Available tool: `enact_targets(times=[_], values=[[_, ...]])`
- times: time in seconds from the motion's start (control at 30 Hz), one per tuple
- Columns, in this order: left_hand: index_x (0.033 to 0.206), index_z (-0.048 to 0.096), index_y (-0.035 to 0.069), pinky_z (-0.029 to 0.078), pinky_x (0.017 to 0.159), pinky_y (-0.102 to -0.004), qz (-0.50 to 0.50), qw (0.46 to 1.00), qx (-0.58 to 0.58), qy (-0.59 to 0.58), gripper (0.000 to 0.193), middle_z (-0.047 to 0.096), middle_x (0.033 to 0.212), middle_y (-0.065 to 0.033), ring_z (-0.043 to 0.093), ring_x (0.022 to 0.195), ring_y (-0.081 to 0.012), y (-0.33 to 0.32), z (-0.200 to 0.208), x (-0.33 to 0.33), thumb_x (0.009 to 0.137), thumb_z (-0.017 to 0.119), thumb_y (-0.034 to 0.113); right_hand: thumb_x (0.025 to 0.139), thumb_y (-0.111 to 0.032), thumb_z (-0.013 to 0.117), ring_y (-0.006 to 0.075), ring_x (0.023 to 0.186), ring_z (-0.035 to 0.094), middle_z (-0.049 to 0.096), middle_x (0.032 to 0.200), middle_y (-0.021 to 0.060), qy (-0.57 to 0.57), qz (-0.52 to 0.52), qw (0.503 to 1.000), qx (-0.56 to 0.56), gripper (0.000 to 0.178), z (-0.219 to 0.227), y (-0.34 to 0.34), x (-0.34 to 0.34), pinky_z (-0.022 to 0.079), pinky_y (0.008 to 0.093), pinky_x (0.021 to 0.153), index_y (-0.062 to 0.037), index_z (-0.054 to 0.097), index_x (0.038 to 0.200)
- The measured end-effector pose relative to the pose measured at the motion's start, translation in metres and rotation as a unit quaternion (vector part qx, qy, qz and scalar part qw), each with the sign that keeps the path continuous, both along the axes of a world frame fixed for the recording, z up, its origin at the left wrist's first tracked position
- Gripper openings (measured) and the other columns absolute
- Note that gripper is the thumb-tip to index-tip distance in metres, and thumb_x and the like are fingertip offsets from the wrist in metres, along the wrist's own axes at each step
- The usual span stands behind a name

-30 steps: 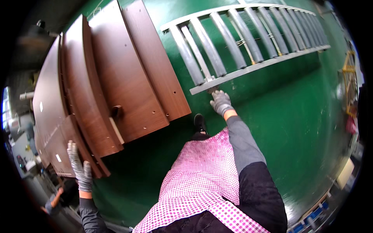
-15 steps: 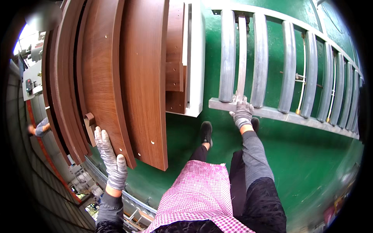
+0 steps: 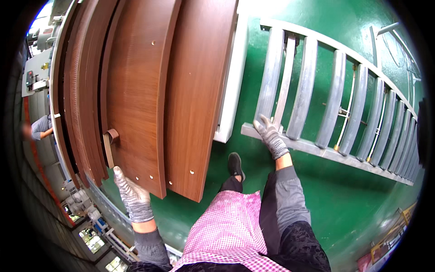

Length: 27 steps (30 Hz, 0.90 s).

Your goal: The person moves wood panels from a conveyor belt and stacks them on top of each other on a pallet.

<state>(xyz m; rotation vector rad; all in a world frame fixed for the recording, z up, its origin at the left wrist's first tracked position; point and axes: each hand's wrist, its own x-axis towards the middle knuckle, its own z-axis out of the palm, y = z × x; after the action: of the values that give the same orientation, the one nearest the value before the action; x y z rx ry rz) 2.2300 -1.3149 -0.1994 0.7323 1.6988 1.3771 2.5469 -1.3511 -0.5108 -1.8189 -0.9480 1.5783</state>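
My left hand (image 3: 132, 196), in a grey-and-white glove, is at the near edge of a brown wood-grain panel (image 3: 136, 90), its visible fingers stretched out. Some of those fingers are hard to make out against the edge. Close above it, a curled brown strip (image 3: 108, 143) lies on the panel. A second brown panel (image 3: 195, 99) with small holes lies to the right. My right hand (image 3: 272, 136), gloved too, rests with fingers apart at the near left corner of a roller conveyor's metal frame (image 3: 312, 147), beside the first grey roller (image 3: 272, 72).
More brown boards (image 3: 84, 99) stand stacked at the left. A white block-like edge (image 3: 233, 86) shows between panels and conveyor. The floor (image 3: 353, 195) is green. Another person's arm (image 3: 43, 129) appears at the far left. Pipes (image 3: 387, 29) run at the upper right.
The panels appear further right and now cover the drilled brown pieces beside them. My left hand has slipped lower to the panel's near edge. My right hand has shifted left along the frame.
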Motion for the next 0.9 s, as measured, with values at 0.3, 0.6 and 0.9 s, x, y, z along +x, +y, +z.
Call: enact_targets(times=[0.3,0.6,0.9], values=[[0.131,0.046,0.004,0.038,0.104,-0.0372,0.027,0.987,-0.07,-0.142,0.059,0.05,0.133,-0.0102,0.047,0.119,-0.0257,0.032,-0.019,-0.064,0.087,0.059,0.042,0.072,-0.046,0.075,0.0342,0.115,0.052,0.052,0.125,0.0244,0.187,-0.058,0.963,-0.184,0.078,-0.018,0.115,-0.153,0.044,0.039,0.093,0.0058,0.046,0.123],[0.131,0.044,0.003,0.034,0.104,-0.0331,0.006,0.991,0.03,0.129,0.055,0.048,0.132,-0.0105,0.048,0.117,-0.0241,0.015,-0.034,-0.079,0.09,0.056,0.038,0.071,-0.022,0.08,0.0259,0.097,0.062,0.054,0.122,0.0206,0.348,-0.179,0.916,-0.092,0.078,-0.01,0.14,-0.134,0.056,0.0328,0.068,0.01,0.039,0.129],[0.128,0.046,0.001,0.035,0.103,-0.0327,0.021,1.0,0.009,0.008,0.053,0.05,0.13,-0.0097,0.049,0.114,-0.0239,0.026,-0.029,-0.048,0.091,0.054,0.037,0.068,-0.018,0.082,0.0216,0.086,0.064,0.058,0.112,0.0193,0.332,-0.19,0.918,-0.099,0.085,-0.019,0.139,-0.124,0.056,0.0283,0.063,0.0116,0.035,0.132]])
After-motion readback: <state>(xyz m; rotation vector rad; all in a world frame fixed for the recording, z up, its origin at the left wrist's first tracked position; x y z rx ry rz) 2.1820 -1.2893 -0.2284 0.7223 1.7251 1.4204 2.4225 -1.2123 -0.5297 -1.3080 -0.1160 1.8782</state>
